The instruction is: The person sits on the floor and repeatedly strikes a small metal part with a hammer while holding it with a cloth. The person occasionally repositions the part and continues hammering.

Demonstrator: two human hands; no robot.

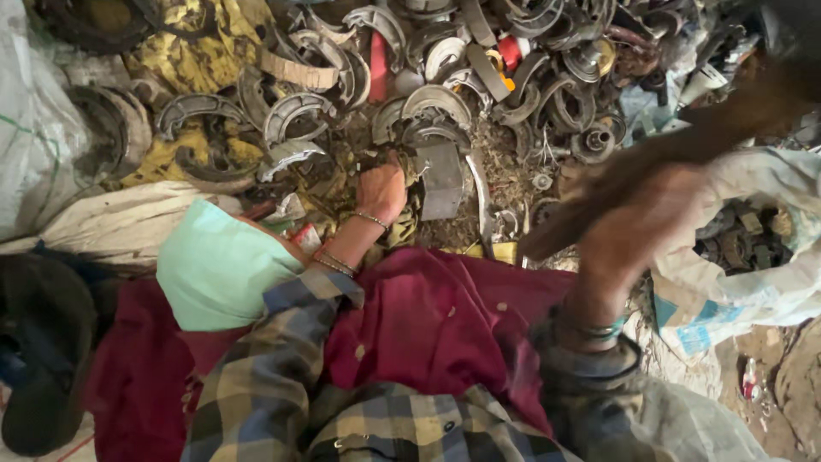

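My left hand (380, 192), with bangles at the wrist, reaches forward into a heap of curved grey metal brake shoes (295, 115). Its fingers curl down among the scrap beside a flat grey metal block (442, 178); what they grip is hidden. My right hand (637, 224) is raised at the right and blurred by motion. It is closed around a long dark brown piece (710, 137) that streaks up toward the top right, over the open white sack (753, 291).
Several rusty rings, hubs and bearings (594, 137) lie at the back right. Yellow cloth (201, 51) lies under the scrap at the left, beside a white sack (34, 128). A pale green cloth (214, 265) and maroon fabric (428, 325) cover my lap.
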